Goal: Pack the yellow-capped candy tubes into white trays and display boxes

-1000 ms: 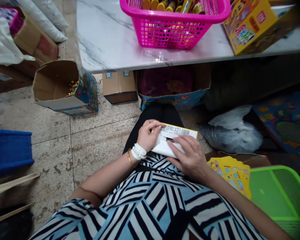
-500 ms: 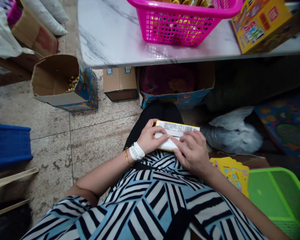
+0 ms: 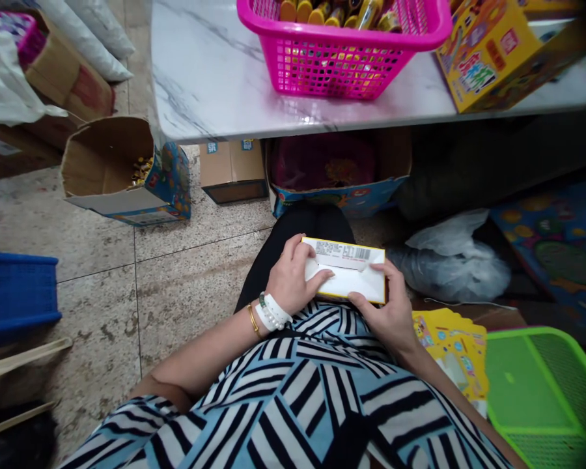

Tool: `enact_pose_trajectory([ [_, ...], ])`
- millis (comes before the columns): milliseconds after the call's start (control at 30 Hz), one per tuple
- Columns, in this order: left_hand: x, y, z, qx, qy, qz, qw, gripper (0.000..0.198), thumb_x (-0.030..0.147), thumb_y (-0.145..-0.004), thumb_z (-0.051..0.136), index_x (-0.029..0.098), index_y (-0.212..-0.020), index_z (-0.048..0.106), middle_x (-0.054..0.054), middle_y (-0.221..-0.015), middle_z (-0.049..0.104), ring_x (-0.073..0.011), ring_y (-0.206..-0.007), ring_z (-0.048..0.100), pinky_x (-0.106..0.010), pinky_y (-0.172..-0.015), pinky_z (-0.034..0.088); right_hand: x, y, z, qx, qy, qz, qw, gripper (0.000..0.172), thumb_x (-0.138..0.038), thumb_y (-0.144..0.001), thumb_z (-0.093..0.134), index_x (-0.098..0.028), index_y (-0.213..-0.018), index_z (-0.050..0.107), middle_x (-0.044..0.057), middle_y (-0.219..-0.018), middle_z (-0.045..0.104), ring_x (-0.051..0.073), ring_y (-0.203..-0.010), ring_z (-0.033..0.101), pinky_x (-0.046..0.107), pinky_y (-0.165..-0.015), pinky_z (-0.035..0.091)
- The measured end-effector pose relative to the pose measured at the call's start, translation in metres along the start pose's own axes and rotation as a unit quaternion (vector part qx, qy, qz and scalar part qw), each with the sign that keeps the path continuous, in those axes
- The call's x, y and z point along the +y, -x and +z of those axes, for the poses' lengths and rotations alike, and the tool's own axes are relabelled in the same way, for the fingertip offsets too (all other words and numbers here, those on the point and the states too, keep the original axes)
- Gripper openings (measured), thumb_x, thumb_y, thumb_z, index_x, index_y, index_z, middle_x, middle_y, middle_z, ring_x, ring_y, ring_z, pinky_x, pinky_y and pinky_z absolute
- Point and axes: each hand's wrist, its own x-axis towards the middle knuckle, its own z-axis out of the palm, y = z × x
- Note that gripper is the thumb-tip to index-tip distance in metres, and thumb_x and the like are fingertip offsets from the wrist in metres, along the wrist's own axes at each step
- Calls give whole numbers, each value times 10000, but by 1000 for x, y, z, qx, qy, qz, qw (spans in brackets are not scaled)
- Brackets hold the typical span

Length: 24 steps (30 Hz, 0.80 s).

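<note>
A small cardboard box [image 3: 349, 277] with yellow edges rests at my lap, its white side and a printed strip with a barcode facing up. My left hand [image 3: 295, 277] grips its left end, fingers at the far edge and thumb lying on the white panel. At the right end, my right hand [image 3: 388, 303] holds the box with the thumb at the near edge and the fingers at the far right corner. Flat yellow printed cartons [image 3: 461, 345] lie in a stack to the right of my right forearm.
On the marbled table [image 3: 200, 85] stand a pink basket [image 3: 332, 68] of yellow-capped tubes and a yellow display box [image 3: 488, 58]. An open carton [image 3: 110, 156] sits on the floor at left, a blue crate [image 3: 17, 290] nearer. A green basket [image 3: 532, 378] is at right.
My right hand has slid from the middle of the box to its right end, uncovering the white panel. The view has shifted, showing more of the pink basket's contents.
</note>
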Motion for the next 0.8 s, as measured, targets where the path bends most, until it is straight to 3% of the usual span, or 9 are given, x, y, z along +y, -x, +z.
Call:
enact_pose_trajectory([
  [67,0,3,0,10,15,21,1000,501,401,-839,698,204,-1258,508,-151,-1376,491,-289,-1333,471,-448,-1134,409,6,-2,-3,-4,-47,24,999,1030,-413,-754,769,-280,-1568,151,145,-1505,389,321,-1339,466,540,-1110,397],
  [133,-2,6,0,3,19,40,999,662,438,-843,690,192,-1390,410,-158,-1390,481,-293,-1348,446,-464,-1155,380,10,-9,-6,-32,-75,45,996,1196,-414,-718,802,-302,-1586,-13,141,-1554,317,319,-1369,435,538,-1128,376],
  [267,-7,8,5,-9,-15,31,999,786,471,-835,692,149,-1468,355,-190,-1429,425,-322,-1365,413,-499,-1162,360,13,-20,-7,-95,-118,55,987,1166,-403,-655,851,-307,-1563,126,124,-1611,240,326,-1425,360,517,-1160,335],
  [333,-9,8,9,6,2,24,1000,696,405,-853,678,170,-1447,401,-169,-1404,450,-300,-1340,440,-488,-1157,371,15,-19,-5,-101,-144,65,982,1103,-378,-644,862,-309,-1529,207,119,-1564,337,313,-1370,433,511,-1143,358],
  [433,-14,7,14,60,73,7,996,563,315,-866,659,210,-1388,478,-132,-1374,502,-269,-1311,477,-469,-1141,397,17,-13,0,-36,-202,109,973,836,-362,-659,851,-299,-1377,427,76,-1362,552,270,-1188,580,466,-1061,449],
  [567,-19,7,15,8,215,34,976,524,324,-894,642,234,-1386,486,-126,-1409,519,-262,-1310,513,-443,-1108,443,16,-10,3,112,-393,237,881,337,-499,-789,689,-249,-1007,627,16,-1034,691,216,-939,678,385,-902,554],
  [633,-18,8,13,-38,255,82,963,542,326,-888,657,242,-1395,484,-131,-1436,501,-271,-1343,495,-451,-1129,425,13,-12,-3,132,-465,330,810,384,-575,-831,601,-240,-1012,649,25,-978,719,229,-891,703,408,-862,580],
  [700,-14,9,9,-54,263,138,953,550,320,-876,675,246,-1391,497,-137,-1455,483,-292,-1389,448,-485,-1155,391,9,-14,-15,84,-511,407,752,512,-624,-842,567,-232,-1165,633,59,-986,745,267,-901,723,461,-848,590],
  [800,-4,16,1,-67,268,224,935,522,322,-877,669,255,-1373,523,-138,-1457,496,-322,-1419,413,-549,-1166,355,3,-6,-37,-9,-548,432,716,652,-592,-843,612,-247,-1389,518,84,-1079,754,297,-962,730,496,-871,585],
])
